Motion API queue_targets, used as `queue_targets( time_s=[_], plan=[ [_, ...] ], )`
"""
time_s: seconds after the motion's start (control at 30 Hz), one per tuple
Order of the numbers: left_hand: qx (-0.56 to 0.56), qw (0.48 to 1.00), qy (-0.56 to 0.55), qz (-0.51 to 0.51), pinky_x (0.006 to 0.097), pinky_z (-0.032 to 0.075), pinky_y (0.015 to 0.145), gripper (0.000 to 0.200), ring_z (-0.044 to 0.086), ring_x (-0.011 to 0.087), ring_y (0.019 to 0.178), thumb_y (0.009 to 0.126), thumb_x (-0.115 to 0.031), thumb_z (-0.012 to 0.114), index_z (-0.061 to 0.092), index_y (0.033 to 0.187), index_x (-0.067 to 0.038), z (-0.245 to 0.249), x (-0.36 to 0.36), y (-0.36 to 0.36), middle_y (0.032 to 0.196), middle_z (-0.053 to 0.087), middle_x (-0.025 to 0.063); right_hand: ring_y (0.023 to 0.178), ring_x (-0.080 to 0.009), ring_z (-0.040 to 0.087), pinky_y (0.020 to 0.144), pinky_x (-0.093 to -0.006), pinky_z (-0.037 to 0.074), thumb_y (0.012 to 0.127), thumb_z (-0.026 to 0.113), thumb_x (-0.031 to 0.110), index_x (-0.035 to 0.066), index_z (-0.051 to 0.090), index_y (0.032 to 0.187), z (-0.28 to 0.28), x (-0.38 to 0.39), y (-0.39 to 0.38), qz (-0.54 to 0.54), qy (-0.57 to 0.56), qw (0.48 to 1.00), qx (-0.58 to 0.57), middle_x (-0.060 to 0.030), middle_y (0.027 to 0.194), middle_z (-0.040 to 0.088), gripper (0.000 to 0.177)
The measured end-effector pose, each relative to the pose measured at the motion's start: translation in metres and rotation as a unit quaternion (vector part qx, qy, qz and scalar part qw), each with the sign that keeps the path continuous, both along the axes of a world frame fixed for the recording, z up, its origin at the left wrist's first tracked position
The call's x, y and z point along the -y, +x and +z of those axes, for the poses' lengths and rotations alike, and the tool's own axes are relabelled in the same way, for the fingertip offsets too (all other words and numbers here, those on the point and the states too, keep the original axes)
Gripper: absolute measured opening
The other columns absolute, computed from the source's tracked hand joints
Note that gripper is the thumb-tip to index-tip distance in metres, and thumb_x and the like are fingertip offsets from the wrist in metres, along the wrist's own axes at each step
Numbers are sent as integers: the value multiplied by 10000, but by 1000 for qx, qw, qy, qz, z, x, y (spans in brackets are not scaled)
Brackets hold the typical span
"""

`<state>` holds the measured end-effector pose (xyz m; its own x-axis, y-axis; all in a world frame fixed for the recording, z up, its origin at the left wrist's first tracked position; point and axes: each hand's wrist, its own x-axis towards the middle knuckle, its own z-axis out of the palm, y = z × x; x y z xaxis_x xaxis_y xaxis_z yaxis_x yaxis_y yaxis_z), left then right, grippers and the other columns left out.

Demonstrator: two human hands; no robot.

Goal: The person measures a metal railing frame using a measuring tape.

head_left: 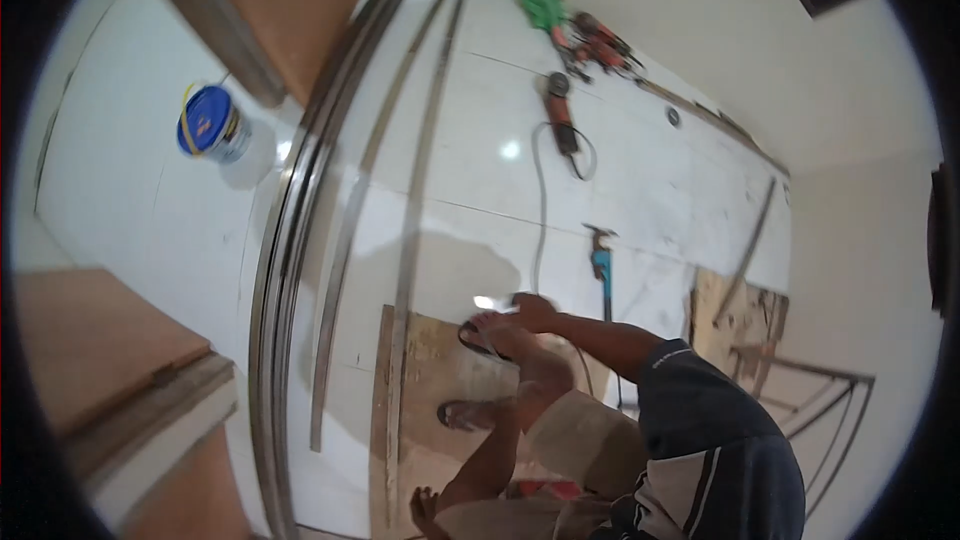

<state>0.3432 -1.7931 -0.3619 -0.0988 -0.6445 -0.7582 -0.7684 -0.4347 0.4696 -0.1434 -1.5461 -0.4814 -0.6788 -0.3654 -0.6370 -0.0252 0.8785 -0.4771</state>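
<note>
My right hand (pixel 533 312) is stretched down beside my sandalled foot (pixel 487 336). Its fingers are blurred, and I cannot make out anything in them. At the lower edge, my left hand (pixel 425 512) hangs by my bent knee with its fingers loosely apart and nothing visible in it. Under my feet lies a brown board (pixel 432 345), crossed by a long thin metal bar (pixel 412 230). Beyond my right forearm is a hammer-like tool with a blue handle (pixel 601 262). A red angle grinder (pixel 562 120) rests farther off, its cord trailing towards me.
Several long metal bars (pixel 290 230) run along the white tiled floor. A blue-lidded bucket (pixel 212 125) stands beyond them. Red power tools (pixel 603 45) and a green bag (pixel 541 7) lie near the wall. A metal frame (pixel 850 377) stands at right, near a wooden board (pixel 712 312).
</note>
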Motion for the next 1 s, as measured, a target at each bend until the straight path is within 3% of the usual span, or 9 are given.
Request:
queue_targets(
  time_s=[0.07, 0.13, 0.3, 0.4, 0.57, 0.63, 0.8, 0.83, 1.0],
  plan=[
    [-64, 991, 119, 8, 461, 353, 1093, 554, 497, 319, 1256, 1007, -392, 520, 497, 1382, 15, 128, -9, -66, 1338, 572, 182, 1062, -404, 627, 904, -469, 502, 806, 687, 541, 19, 651, 1078, 29, -150, 49, -77, 177, 981, -21, -226, 1080, 674, 590],
    [56, 985, 164, 9, 359, 523, 801, 515, 639, 242, 1007, 985, -440, 555, 564, 1306, -37, 161, -15, -74, 1192, 640, 161, 1196, -392, 564, 1012, -472, 451, 849, 629, 527, 0, 593, 1223, 108, -273, 106, -166, 273, 946, 50, -242, 1256, 603, 648],
    [56, 967, 195, -156, 332, 510, 729, 504, 638, 207, 949, 1010, -448, 501, 565, 1288, -33, 188, -26, -68, 1184, 646, 139, 1057, -348, 673, 862, -461, 545, 821, 672, 424, -73, 646, 1036, 269, -396, 212, -274, 392, 872, 102, -276, 1097, 668, 542],
    [139, 944, 200, -221, 340, 490, 726, 509, 623, 202, 927, 1009, -455, 497, 594, 1238, -11, 191, -31, -54, 1137, 658, 121, 961, -388, 666, 828, -489, 522, 801, 679, 459, 0, 700, 916, 257, -405, 278, -353, 273, 893, 62, -239, 973, 691, 474],
    [192, 844, 151, -478, 348, 474, 788, 461, 599, 226, 901, 999, -420, 518, 657, 1013, 19, 216, -39, -92, 979, 667, 114, 937, -309, 691, 830, -412, 531, 816, 734, 435, 23, 671, 1097, 239, -304, 326, -476, 37, 867, 142, -208, 1002, 710, 503],
    [216, 808, 118, -535, 355, 477, 801, 457, 598, 227, 903, 998, -409, 516, 648, 982, 29, 228, -50, -114, 959, 664, 113, 968, -310, 684, 858, -422, 519, 847, 691, 447, 15, 666, 1113, 243, -264, 338, -582, -126, 787, 162, -208, 1031, 702, 508],
    [220, 830, 84, -505, 377, 497, 819, 462, 603, 231, 916, 986, -387, 522, 627, 1059, 57, 237, -125, -161, 1027, 665, 144, 886, -257, 668, 797, -395, 515, 857, 686, 409, 5, 652, 1069, 182, -246, 375, -554, -130, 778, 266, -145, 923, 693, 458],
    [183, 668, 49, -720, 385, 507, 823, 466, 612, 246, 950, 964, -390, 560, 616, 1110, 49, 238, -128, -165, 1045, 658, 157, 816, -204, 653, 756, -364, 510, 852, 702, 376, 2, 652, 1024, 175, -247, 388, -568, -129, 766, 271, -112, 848, 685, 414],
    [262, 676, -84, -684, 421, 495, 868, 568, 612, 302, 997, 892, -414, 665, 554, 1220, 37, 256, -232, -178, 1109, 630, 187, 967, -319, 682, 841, -450, 515, 855, 673, 442, -2, 645, 1094, 103, -347, 405, -657, -99, 729, 167, -182, 990, 705, 505]
  ],
)
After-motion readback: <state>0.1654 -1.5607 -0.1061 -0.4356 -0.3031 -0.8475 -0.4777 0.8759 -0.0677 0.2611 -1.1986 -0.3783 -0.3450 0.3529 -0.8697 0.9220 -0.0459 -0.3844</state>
